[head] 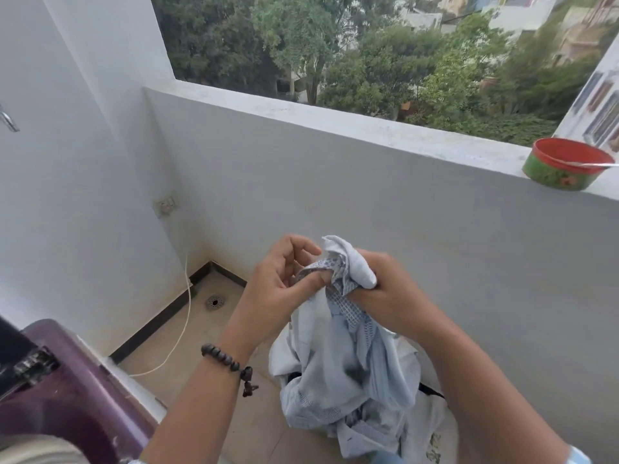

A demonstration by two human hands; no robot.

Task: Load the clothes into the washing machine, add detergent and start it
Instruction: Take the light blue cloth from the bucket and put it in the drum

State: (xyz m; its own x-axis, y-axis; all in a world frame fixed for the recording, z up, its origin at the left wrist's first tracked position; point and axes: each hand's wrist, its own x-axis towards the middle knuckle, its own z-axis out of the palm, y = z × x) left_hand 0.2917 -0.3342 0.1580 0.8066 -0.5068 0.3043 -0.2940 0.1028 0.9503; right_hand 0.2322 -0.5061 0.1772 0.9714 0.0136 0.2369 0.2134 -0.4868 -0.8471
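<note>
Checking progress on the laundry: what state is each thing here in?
light blue garment: bunched, held up in the air, not loaded
left hand: pinching the garment's top
right hand: closed on the garment
washing machine: only its purple top edge shows
red-rimmed tin: open, on the ledge

We see only a purple corner of the washing machine [77,390], cut by the left and near edges. The pale blue patterned garment [348,366] hides whatever lies under it, and its lower folds run off the near edge. Both forearms leave the frame there too.
</note>
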